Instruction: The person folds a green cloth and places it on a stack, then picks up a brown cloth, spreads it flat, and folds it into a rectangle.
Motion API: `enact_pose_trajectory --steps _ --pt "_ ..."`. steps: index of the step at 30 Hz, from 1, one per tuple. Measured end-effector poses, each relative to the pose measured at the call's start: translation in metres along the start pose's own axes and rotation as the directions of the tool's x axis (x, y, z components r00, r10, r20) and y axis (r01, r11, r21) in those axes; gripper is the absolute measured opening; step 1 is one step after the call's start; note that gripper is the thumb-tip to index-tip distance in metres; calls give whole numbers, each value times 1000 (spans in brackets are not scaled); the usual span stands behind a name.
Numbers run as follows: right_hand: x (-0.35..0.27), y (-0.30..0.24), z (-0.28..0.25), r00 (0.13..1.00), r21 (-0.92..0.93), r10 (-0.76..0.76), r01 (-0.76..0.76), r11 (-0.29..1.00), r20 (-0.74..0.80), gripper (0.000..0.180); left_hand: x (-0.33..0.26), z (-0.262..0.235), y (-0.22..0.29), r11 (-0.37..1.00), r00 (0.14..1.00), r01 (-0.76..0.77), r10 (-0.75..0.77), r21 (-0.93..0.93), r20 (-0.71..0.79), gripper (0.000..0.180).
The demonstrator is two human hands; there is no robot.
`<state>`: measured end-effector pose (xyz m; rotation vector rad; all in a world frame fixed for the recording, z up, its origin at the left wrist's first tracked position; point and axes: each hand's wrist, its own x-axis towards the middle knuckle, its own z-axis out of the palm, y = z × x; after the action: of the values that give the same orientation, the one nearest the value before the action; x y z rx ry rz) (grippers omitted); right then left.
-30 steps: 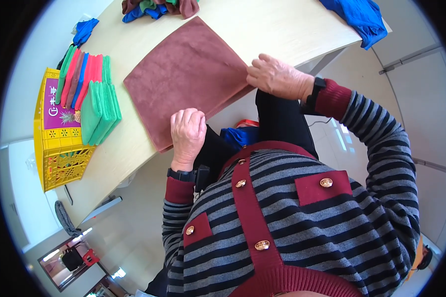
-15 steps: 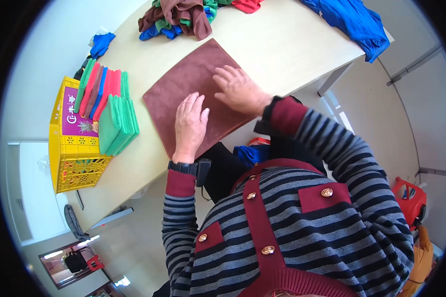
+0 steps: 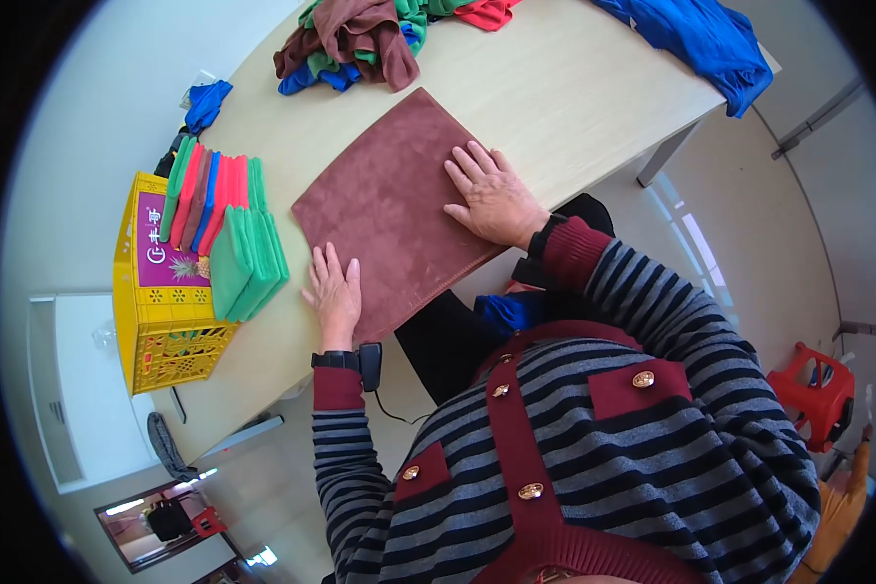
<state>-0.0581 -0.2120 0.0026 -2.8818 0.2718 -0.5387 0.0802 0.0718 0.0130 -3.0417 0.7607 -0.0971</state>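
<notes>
A brown cloth (image 3: 389, 195) lies spread flat near the table's front edge, its near corner reaching that edge. My left hand (image 3: 334, 297) rests at the cloth's left edge, fingers stretched and a little apart. Toward the cloth's right side, my right hand (image 3: 493, 198) lies flat with spread fingers. Neither hand grips anything. Left of the cloth, several folded green cloths (image 3: 248, 263) stand on edge against a row of folded red, brown, blue and green cloths (image 3: 209, 195).
A yellow plastic crate (image 3: 170, 341) stands at the table's left. Crumpled brown, green and blue cloths (image 3: 350, 44) lie at the far side, and a blue cloth heap (image 3: 701, 44) hangs over the right corner. A red stool (image 3: 818, 394) is on the floor at right.
My left hand has slid left to the cloth's edge. My right hand has shifted right across the cloth. The whole view has moved slightly.
</notes>
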Motion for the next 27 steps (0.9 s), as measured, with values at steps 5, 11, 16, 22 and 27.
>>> enact_pose_trajectory --steps 5,11,16,22,27 --pt "-9 -8 -10 997 -66 -8 13 998 78 67 35 -50 61 935 937 -338 345 105 -54 58" --pt "-14 -12 -11 990 39 -34 29 999 136 66 127 7 133 734 751 -661 641 -158 -161 58" --pt "-12 -16 -10 984 51 -47 39 998 169 65 189 35 147 790 793 -605 588 -95 -163 59" --pt "-6 -10 -13 988 46 -22 15 999 150 66 222 39 157 847 852 -518 501 -116 -150 62" --pt "-5 -11 -17 990 35 -22 18 999 142 67 230 26 162 906 905 -416 404 -81 -130 62"
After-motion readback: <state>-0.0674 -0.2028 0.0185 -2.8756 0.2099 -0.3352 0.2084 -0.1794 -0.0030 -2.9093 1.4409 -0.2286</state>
